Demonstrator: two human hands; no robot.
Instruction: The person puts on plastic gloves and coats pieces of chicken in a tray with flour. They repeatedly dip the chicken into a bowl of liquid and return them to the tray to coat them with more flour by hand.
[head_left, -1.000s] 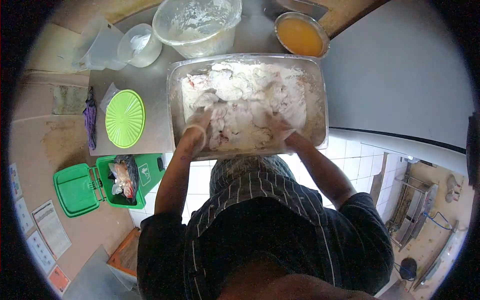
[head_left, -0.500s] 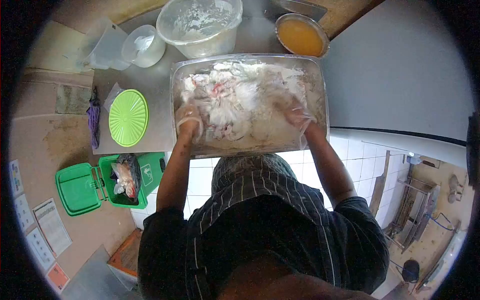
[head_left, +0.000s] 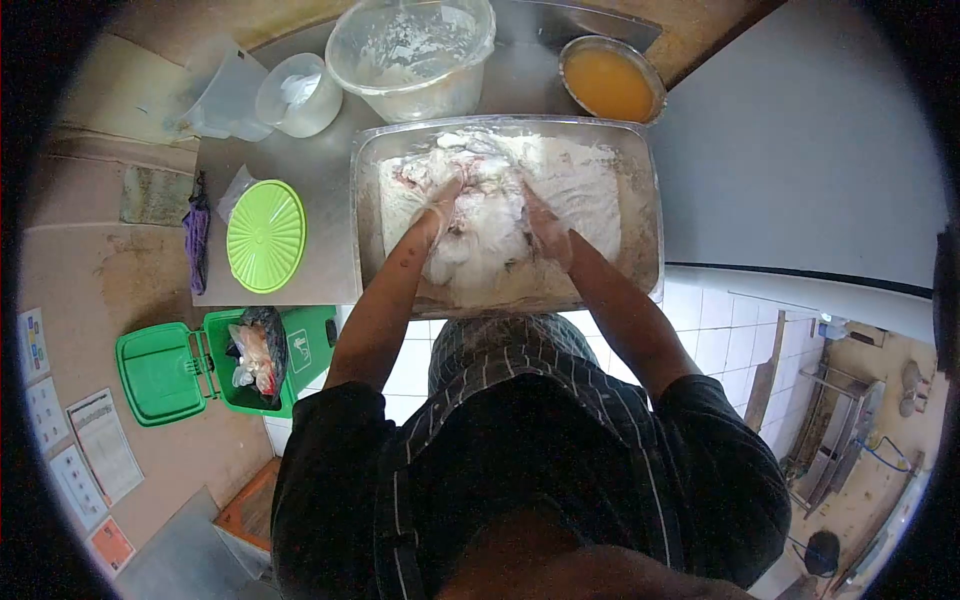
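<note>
A large rectangular tray holds white flour and flour-coated pieces that look like raw meat, with pinkish patches showing through. My left hand, in a clear plastic glove, reaches into the heap from the left. From the other side, my right hand, gloved too, touches the same heap. Both hands have their fingers stretched forward along the heap's sides, with the tips partly buried in flour. The coated pieces between the palms are blurred.
Behind the tray stand a flour-smeared clear tub, a bowl of orange liquid and a small white container. A green lid lies at left on the metal table. Below it is an open green bin.
Both hands have moved inward from the tray's sides and are now close together around the heap. The floured pieces have been pushed toward the middle and back.
</note>
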